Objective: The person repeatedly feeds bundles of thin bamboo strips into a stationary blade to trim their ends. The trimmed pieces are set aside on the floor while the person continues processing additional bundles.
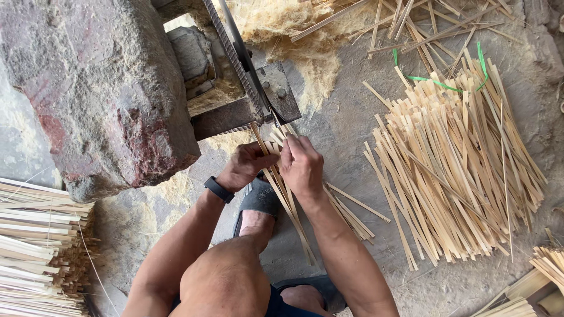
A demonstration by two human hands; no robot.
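Note:
My left hand (247, 165) and my right hand (301, 166) are closed together around a bundle of thin pale bamboo strips (289, 202), held at its upper end. The strips' tips press against a dark metal blade (249, 64) fixed to a metal bracket (247, 108) just above my hands. The bundle's lower ends fan out over the ground past my right forearm. A black band sits on my left wrist (218, 189). My bare knee and a dark sandal (258, 199) lie below the hands.
A big rough stone block (100, 94) fills the upper left beside the bracket. A large heap of cut bamboo strips (458, 170) with green ties lies right. Stacked strips (35, 246) sit at the lower left; pale shavings (294, 35) pile behind the blade.

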